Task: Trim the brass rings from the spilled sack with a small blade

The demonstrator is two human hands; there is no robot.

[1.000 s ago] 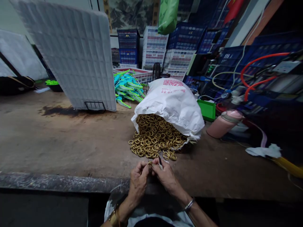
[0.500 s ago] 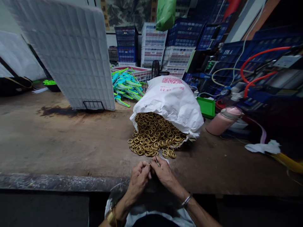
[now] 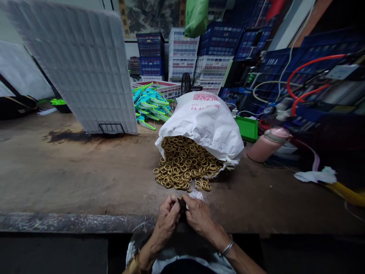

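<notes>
Right hand (image 3: 202, 216) has its fingers pinched on a small dark flat piece (image 3: 180, 204); left hand (image 3: 166, 216) has its fingers bunched narrow beside it, can't tell if they've got anything. Gold-coloured, round, metal-looking rings (image 3: 177, 172) spill from a white plastic-looking sack (image 3: 202, 121) just beyond the fingertips. I'd guess each one's light, stiff, kinda slippery, so pinch across the rim. Worn brown wooden table (image 3: 94, 179) under them, stacked white plastic crates (image 3: 182, 66) well past the fingers.

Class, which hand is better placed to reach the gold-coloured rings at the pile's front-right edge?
Right, likely: the right hand lies nearer those gold-coloured rings than the left hand, though both meet at a small dark object.
</notes>
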